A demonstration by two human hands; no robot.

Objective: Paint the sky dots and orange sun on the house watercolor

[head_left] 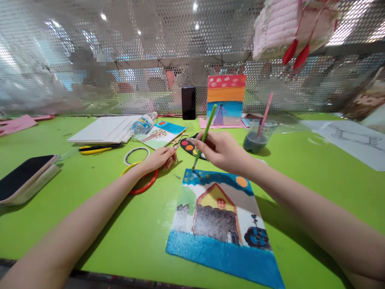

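Paintbrush with green handle (205,134) pinched low near the ferrule by right hand (224,151), tip touching the starry blue band at the top-left edge of the painted board (216,228); short hold suits fine dabs. Left hand (161,157) loosely curled, nothing visibly held, wrist over a red-and-yellow ring (150,180) left of the board. Oval paint palette (192,147) sits just past the board's top edge, clear cup (255,140) beyond its top-right corner.
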